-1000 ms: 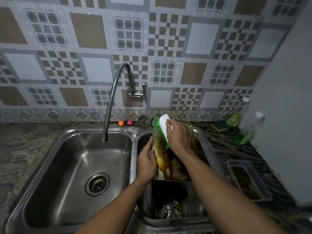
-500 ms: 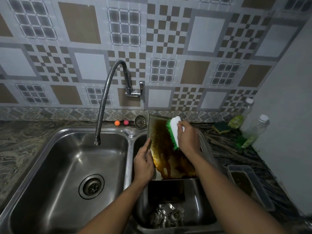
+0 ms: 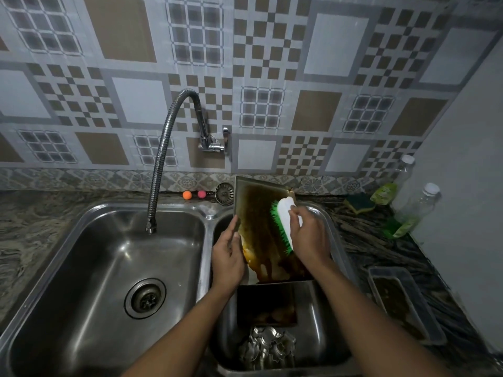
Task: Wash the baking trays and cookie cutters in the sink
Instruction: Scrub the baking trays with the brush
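A metal baking tray [image 3: 257,213] smeared with brown residue stands tilted on end in the right sink basin [image 3: 330,330]. My left hand [image 3: 228,257] holds its left edge. My right hand [image 3: 309,236] grips a white scrub brush with green bristles [image 3: 283,217], and the bristles press on the tray's face. A second dirty tray [image 3: 265,304] lies lower in the same basin. Several metal cookie cutters [image 3: 268,348] are heaped at the basin's near end.
The left sink basin [image 3: 81,268] holds only its drain, under a flexible faucet [image 3: 160,170]. On the right counter lie a dirty plastic container [image 3: 405,300], a sponge [image 3: 359,204] and two bottles with green liquid [image 3: 416,210]. A loose strainer [image 3: 224,191] sits behind the sink.
The tray has been turned and stood more upright, showing more of its stained face. My right hand has moved the brush right and slightly down across the tray. The view has tilted up slightly.
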A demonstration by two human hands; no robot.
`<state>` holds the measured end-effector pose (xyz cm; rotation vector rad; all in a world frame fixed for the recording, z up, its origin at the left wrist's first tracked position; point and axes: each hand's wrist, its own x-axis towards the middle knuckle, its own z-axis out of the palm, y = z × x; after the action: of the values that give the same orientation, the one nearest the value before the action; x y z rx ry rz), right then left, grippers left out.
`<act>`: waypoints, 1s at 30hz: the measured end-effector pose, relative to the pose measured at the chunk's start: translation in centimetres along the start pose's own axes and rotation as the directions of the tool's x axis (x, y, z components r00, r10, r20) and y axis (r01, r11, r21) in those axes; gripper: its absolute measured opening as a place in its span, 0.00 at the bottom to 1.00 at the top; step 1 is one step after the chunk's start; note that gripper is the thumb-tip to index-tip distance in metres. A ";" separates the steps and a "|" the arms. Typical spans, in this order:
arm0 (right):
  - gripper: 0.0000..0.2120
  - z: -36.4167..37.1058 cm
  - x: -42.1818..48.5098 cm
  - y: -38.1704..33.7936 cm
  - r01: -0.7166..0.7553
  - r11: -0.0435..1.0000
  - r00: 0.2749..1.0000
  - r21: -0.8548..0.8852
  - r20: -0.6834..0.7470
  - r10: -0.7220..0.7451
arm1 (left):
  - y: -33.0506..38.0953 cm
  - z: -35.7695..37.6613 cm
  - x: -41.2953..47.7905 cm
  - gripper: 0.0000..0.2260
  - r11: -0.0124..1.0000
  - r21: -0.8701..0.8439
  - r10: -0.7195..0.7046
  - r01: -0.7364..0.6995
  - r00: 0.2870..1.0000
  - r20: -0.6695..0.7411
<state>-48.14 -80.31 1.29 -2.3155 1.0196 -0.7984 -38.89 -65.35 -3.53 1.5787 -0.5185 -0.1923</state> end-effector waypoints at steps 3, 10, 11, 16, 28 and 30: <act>0.12 0.9 -0.7 -0.9 -0.001 0.997 1.000 0.073 -0.005 0.001 | 0.7 0.8 0.3 0.17 1.000 -0.014 0.022 -0.022 1.000 0.005; 0.12 3.6 -3.7 -4.0 0.147 0.979 0.989 0.144 0.001 -0.149 | 0.5 0.9 1.5 0.18 0.998 -0.054 0.010 -0.011 1.000 -0.022; 0.12 3.5 -4.0 -3.8 0.184 0.971 0.982 0.153 0.006 -0.187 | 0.5 0.7 1.7 0.18 0.998 -0.058 0.004 -0.006 0.999 -0.032; 0.10 1.8 -3.9 -0.1 0.279 0.956 0.960 0.091 -0.008 -0.279 | 0.4 -0.3 2.3 0.18 0.998 -0.058 0.037 -0.040 0.999 -0.039; 0.14 2.9 -5.4 -3.0 0.268 0.931 0.963 0.249 -0.061 -0.261 | 2.1 1.0 2.8 0.18 0.995 -0.062 0.079 -0.081 0.996 -0.037; 0.15 2.4 -5.6 -2.2 0.304 0.921 0.953 0.245 -0.063 -0.298 | 2.0 0.6 2.9 0.18 0.993 -0.074 0.093 -0.097 0.994 -0.053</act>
<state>-48.54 -74.19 -0.85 -2.2687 0.5357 -1.0142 -36.99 -67.16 -1.07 1.4772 -0.5399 -0.0993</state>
